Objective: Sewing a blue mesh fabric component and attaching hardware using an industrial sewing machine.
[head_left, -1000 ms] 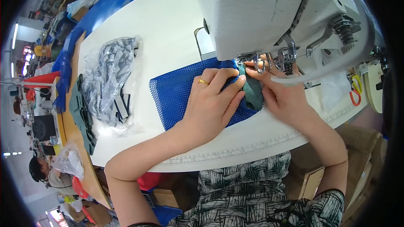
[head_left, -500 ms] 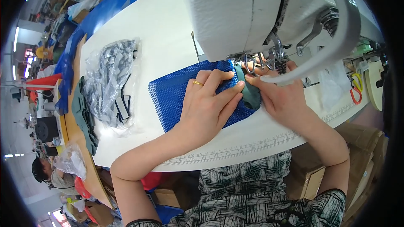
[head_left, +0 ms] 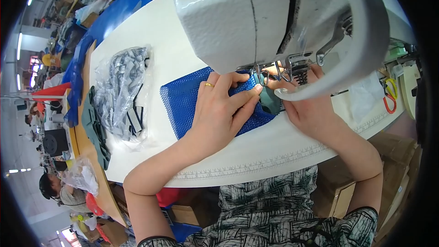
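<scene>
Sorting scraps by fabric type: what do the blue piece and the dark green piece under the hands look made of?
Blue piece: open mesh, likely synthetic; a regular grid of holes shows. Dark green piece: smooth, matte, possibly woven; mostly hidden between the left hand and right hand.

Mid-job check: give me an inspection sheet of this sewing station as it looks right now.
Surface: white table with a ruler strip along its near edge.
Job's things: blue mesh fabric lies flat, with a dark green piece at the foot of the white sewing machine.
Clutter: clear bag of grey straps; dark fabric stack; red-handled scissors.
Grippers: left hand flat on the mesh; right hand at the green piece, partly hidden by the machine.
Cables: nothing seen.
Surroundings: another person seated at far left; cardboard boxes under the table.
</scene>
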### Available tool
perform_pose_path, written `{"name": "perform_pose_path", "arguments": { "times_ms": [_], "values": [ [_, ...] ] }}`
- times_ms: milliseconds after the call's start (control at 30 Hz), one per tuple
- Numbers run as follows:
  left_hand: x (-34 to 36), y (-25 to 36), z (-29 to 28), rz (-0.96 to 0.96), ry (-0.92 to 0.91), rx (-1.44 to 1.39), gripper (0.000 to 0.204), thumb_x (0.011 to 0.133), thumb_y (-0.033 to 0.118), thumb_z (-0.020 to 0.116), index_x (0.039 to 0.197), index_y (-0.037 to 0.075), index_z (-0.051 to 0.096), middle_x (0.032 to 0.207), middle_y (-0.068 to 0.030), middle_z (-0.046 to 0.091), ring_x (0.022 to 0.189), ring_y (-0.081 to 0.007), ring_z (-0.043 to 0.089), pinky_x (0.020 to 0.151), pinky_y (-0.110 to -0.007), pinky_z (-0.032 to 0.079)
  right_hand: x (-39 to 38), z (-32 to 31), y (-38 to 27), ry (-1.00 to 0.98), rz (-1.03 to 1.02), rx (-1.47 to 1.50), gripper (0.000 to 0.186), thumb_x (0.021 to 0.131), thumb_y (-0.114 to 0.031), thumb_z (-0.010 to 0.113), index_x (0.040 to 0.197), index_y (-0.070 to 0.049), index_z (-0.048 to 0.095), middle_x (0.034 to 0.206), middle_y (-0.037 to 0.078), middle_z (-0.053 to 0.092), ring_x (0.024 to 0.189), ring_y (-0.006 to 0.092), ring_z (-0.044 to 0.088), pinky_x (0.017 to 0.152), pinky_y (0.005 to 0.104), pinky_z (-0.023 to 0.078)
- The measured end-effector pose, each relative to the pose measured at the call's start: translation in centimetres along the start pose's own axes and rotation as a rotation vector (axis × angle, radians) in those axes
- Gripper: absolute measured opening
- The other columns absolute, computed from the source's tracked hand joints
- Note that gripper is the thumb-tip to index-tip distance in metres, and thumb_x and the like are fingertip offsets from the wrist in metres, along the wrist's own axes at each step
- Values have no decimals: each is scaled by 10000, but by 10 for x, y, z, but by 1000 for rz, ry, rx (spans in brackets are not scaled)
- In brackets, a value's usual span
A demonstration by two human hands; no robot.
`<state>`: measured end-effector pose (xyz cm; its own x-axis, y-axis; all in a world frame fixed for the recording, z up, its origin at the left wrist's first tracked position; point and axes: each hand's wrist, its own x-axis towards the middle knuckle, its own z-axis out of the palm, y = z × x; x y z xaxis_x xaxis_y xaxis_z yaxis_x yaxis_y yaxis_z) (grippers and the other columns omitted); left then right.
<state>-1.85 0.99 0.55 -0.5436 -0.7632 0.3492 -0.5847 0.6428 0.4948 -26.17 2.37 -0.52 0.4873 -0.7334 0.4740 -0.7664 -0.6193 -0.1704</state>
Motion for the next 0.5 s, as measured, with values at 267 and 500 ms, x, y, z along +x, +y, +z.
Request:
{"name": "perform_pose_path", "arguments": {
  "times_ms": [267,500],
  "values": [
    [2,-5,0,11,-8,8,205,962,172,757,1129,71,823,1222,-116,635,1069,-270,568,869,-388,414,0,-1,3,-38,34,72,363,802,-50,702,1161,-84,744,1180,99,690,1277,348,581,1029,529,465],
    [2,-7,-1,12,-26,34,215,969,185,757,1138,64,815,1286,-128,633,1127,-288,560,913,-400,413,0,0,4,-64,60,74,283,805,-45,698,1087,-45,724,1150,96,683,1287,343,576,1069,525,443]
  ]
}}
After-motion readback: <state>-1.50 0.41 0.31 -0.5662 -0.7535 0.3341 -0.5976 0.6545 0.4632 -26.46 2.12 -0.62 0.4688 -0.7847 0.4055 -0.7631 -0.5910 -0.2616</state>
